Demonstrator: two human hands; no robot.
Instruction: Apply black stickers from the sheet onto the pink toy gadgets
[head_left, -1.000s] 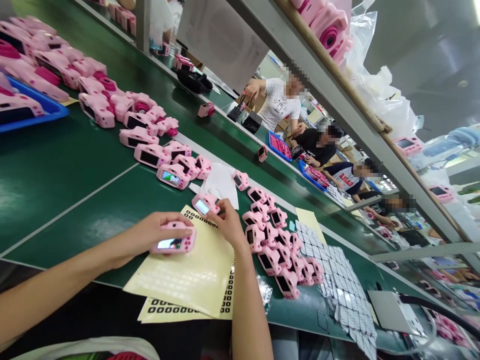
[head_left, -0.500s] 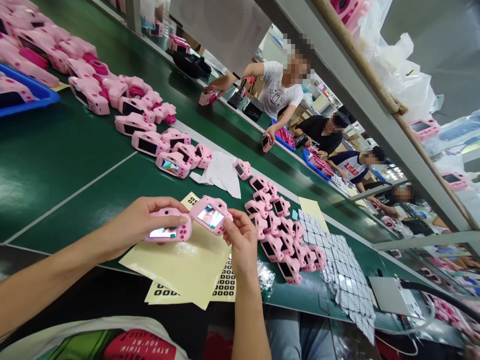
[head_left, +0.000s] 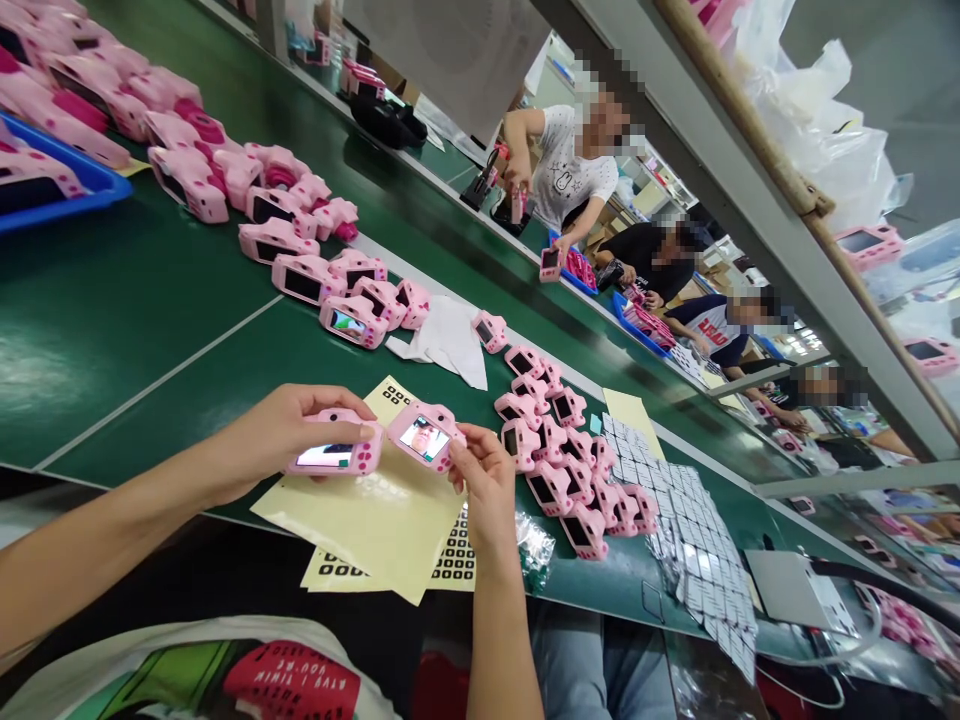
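Note:
My left hand (head_left: pixel 304 430) is closed on a pink toy camera (head_left: pixel 330 455), its lit screen facing me and my thumb lying across its top. In my right hand (head_left: pixel 484 475) is a second pink toy camera (head_left: pixel 424 436), gripped by its right edge, its screen showing a picture. The two cameras are side by side with a small gap. Beneath them lie yellow backing sheets (head_left: pixel 360 530), some printed with black rounded-square stickers (head_left: pixel 454 555).
Pink cameras (head_left: pixel 551 440) stand in a group to the right, beside a stack of clear-wrapped flat pieces (head_left: pixel 690 530). A white cloth (head_left: pixel 446 340) lies ahead. More cameras (head_left: pixel 187 180) and a blue tray (head_left: pixel 82 205) are at left. A co-worker (head_left: pixel 566 165) handles cameras across the bench.
The cameras in my hands have moved slightly apart, and the right one's screen picture has changed. Across the bench, the co-worker's hand has lifted a camera back toward the body.

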